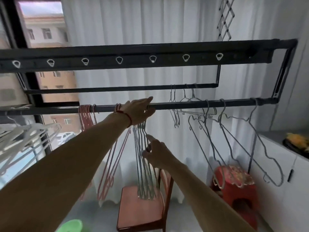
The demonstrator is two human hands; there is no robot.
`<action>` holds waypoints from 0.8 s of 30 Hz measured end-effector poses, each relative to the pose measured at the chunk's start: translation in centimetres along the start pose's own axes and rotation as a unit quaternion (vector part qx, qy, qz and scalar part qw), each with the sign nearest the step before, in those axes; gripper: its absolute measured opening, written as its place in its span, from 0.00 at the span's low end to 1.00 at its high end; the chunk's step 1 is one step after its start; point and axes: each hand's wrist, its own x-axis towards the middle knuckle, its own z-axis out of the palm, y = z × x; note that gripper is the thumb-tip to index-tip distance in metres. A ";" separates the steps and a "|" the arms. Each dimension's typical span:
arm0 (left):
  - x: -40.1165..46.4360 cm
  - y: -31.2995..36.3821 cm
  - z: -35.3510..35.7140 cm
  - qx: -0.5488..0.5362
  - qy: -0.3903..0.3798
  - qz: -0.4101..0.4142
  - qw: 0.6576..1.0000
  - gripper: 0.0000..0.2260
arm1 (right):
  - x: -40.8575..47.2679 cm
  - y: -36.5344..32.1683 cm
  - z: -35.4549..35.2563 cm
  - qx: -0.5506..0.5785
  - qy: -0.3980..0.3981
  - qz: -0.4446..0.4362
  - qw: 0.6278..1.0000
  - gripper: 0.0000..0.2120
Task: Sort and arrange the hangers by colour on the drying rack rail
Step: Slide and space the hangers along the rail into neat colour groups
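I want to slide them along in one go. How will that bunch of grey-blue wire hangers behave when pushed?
The grey-blue hangers look thin and light, so they would probably swing and fan apart. Their hooks are hidden behind the left hand at the rail, which looks smooth, so sliding seems easy. Tangling seems likely; the right hand steadies them low down.

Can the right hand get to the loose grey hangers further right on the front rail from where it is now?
Probably yes. The right hand pinches the grey hanger bunch below the rail; the loose grey hangers hang to its right with only open air between. It must let go first.
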 end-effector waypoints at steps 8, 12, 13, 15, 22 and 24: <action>2.7 -3.1 2.1 0.053 0.045 0.018 0.997 0.14 | 5.2 4.5 -3.0 0.069 0.172 0.125 0.975 0.13; 3.3 -3.8 1.7 0.072 0.019 0.029 0.997 0.11 | 7.6 8.1 -4.4 0.040 0.207 0.188 0.959 0.17; 3.4 -3.8 1.5 0.071 0.013 0.024 0.997 0.10 | 8.2 8.7 -4.7 0.028 0.198 0.209 0.957 0.21; 3.5 -3.7 1.8 0.087 0.036 0.013 0.995 0.08 | 9.6 10.1 -5.7 0.035 0.184 0.234 0.954 0.29; 3.4 -3.7 3.6 0.124 0.131 0.004 0.984 0.07 | 16.2 14.8 -8.2 0.262 0.156 0.308 0.901 0.49; 3.4 -3.5 3.6 0.117 0.135 -0.005 0.984 0.07 | 17.7 15.5 -8.5 0.323 0.151 0.315 0.879 0.52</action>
